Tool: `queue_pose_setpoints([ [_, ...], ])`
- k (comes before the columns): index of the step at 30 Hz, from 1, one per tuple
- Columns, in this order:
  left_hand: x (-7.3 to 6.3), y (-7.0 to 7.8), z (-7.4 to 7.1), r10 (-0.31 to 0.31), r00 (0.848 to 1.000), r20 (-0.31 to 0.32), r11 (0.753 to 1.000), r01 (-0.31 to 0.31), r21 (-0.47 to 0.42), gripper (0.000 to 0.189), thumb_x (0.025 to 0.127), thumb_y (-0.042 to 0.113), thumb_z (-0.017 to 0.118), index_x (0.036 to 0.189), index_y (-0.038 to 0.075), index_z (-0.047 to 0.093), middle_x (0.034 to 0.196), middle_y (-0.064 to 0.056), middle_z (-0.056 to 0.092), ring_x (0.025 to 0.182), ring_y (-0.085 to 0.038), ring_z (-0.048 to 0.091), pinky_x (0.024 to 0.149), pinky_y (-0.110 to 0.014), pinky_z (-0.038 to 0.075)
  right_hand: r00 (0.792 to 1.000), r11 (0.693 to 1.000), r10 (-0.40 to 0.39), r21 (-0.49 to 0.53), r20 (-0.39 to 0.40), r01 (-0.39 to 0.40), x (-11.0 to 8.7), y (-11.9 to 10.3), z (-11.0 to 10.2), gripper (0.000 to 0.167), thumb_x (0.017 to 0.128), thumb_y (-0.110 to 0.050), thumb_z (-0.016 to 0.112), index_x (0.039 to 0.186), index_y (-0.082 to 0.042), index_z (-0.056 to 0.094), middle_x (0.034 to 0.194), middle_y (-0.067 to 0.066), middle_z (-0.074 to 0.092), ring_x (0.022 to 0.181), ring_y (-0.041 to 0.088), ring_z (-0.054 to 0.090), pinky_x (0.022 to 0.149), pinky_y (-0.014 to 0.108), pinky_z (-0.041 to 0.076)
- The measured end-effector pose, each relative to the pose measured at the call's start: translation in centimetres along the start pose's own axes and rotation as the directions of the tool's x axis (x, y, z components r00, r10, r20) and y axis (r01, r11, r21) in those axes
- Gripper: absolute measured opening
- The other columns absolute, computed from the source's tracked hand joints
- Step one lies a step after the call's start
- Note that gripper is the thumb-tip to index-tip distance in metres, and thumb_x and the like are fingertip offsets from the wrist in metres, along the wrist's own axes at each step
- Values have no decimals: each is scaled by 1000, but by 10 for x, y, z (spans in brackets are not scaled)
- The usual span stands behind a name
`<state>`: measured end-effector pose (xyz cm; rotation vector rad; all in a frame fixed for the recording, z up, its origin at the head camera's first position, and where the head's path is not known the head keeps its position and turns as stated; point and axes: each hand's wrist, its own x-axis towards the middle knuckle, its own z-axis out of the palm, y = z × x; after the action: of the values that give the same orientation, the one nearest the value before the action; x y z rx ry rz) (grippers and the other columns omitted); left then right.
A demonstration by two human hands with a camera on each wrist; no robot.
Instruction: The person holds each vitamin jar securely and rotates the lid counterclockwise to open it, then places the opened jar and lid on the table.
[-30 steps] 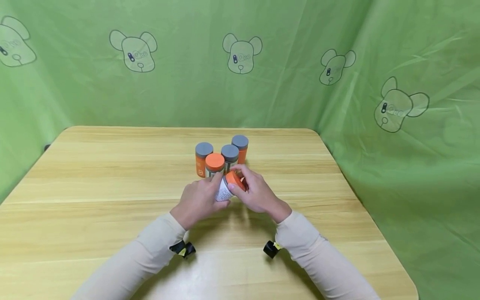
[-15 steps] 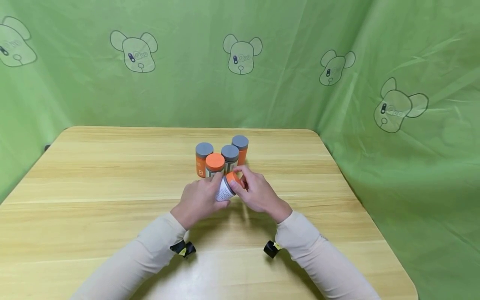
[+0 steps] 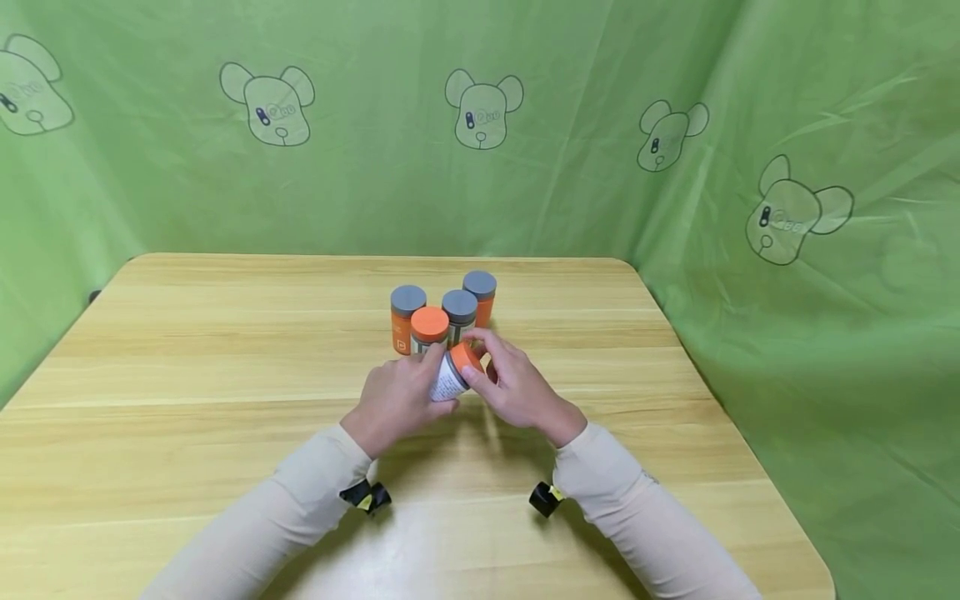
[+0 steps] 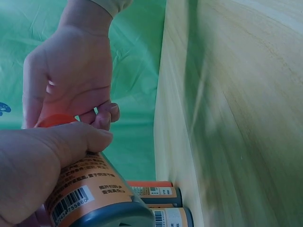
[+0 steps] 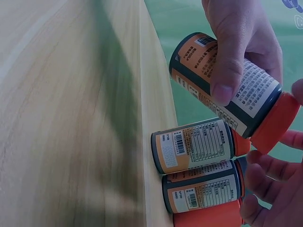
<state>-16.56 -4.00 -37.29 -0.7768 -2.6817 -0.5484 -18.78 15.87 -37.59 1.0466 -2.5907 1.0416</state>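
Observation:
My left hand [image 3: 400,398] grips the body of a supplement bottle [image 3: 447,382] tilted above the table, its orange lid [image 3: 466,356] toward the right. In the right wrist view the left thumb lies along the printed label. My right hand [image 3: 521,388] holds the orange lid between thumb and fingers. The lid sits on the bottle's neck; whether it is loose I cannot tell. Just beyond the hands stand several similar bottles: one with an orange lid [image 3: 430,323], an orange one with a grey lid [image 3: 408,298], and others with grey lids [image 3: 460,306].
The wooden table [image 3: 225,358] stretches out on all sides of the hands. A green curtain [image 3: 390,192] printed with bear heads encloses its back and sides. A small black camera [image 3: 543,498] hangs below each sleeve.
My right thumb and fingers have shifted slightly about the orange lid, and the lid's visible part has changed a little. The left hand and the standing bottles stay in place.

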Motion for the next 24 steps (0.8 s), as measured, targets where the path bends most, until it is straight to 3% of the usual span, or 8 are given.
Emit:
queue_pose_setpoints([
  [5, 0, 1, 0, 4, 1000, 4, 1000, -4, 1, 55, 74, 38, 83, 104, 5, 51, 72, -6, 59, 54, -21, 57, 43, -35, 47, 1000, 997, 21, -72, -14, -22, 0, -3, -1, 73, 99, -62, 26, 131, 1, 44, 85, 5, 56, 63, 16, 49, 54, 30, 43],
  [12, 0, 1, -1, 8, 1000, 11, 1000, -8, 3, 55, 74, 37, 84, 105, 5, 52, 73, -7, 60, 56, -21, 58, 44, -34, 48, 997, 996, 64, -67, 30, -62, 0, -6, -2, 42, 104, -36, 40, 129, -3, 45, 73, 0, 54, 63, 13, 51, 56, 31, 45],
  [24, 0, 1, -1, -4, 999, 31, 1000, 3, 29, 58, 75, 38, 82, 112, 4, 53, 76, -7, 62, 57, -20, 59, 45, -34, 48, 997, 999, 47, -2, 60, -47, 1, -8, -3, 38, 101, -21, 43, 133, 1, 44, 97, 12, 62, 76, 20, 59, 66, 32, 50],
])
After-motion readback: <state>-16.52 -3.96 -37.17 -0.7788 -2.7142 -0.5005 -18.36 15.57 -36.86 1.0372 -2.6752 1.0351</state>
